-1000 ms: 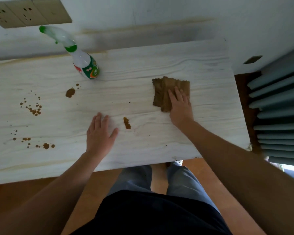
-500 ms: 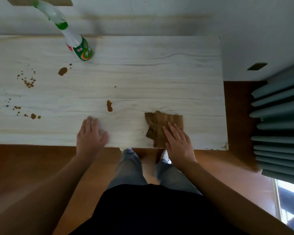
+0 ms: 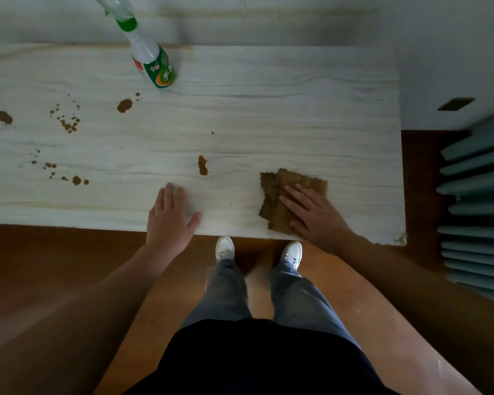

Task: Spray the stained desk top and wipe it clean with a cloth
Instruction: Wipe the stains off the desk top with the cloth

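The pale wood-grain desk top (image 3: pixel 268 109) carries brown stains: one blotch (image 3: pixel 202 165) near the middle, a bigger spot (image 3: pixel 124 105) below the bottle, and several specks (image 3: pixel 67 124) to the left. My right hand (image 3: pixel 315 213) presses flat, fingers straight, on a brown cloth (image 3: pixel 280 192) near the desk's front edge on the right. My left hand (image 3: pixel 170 216) rests flat on the bare desk at the front edge, just below the middle blotch. A white spray bottle with a green label (image 3: pixel 151 62) stands at the back of the desk, its top partly out of frame.
A white wall runs behind the desk. A grey-green ribbed radiator (image 3: pixel 476 201) stands to the right of the desk. Brown floor lies below, with my legs and white shoes (image 3: pixel 257 250) close to the desk's front edge.
My right hand has dragged the cloth from the back right of the desk toward the front edge. My left hand has stayed flat on the desk. The camera has tilted downward.
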